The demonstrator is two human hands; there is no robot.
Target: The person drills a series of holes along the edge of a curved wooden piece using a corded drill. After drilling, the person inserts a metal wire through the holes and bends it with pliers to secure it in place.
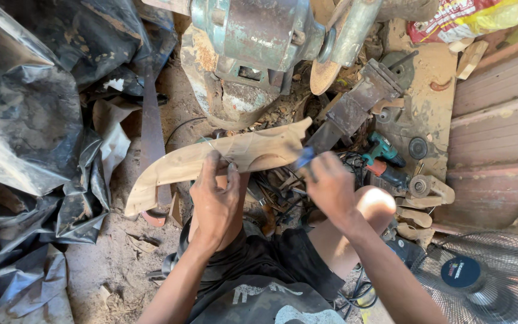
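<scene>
A long curved piece of pale wood (169,168) lies across my lap, running from lower left up to the right. My left hand (216,201) presses on its middle, fingers spread over the top edge. My right hand (330,183) grips a small blue-handled tool (304,157) whose tip touches the right end of the wood. The tool's working end is hidden against the wood.
A green bench grinder (253,36) with a worn disc (325,75) stands just beyond the wood. Black plastic sheeting (25,120) covers the left. A teal power drill (382,150), small discs and wood offcuts lie to the right. A fan (481,276) sits at lower right.
</scene>
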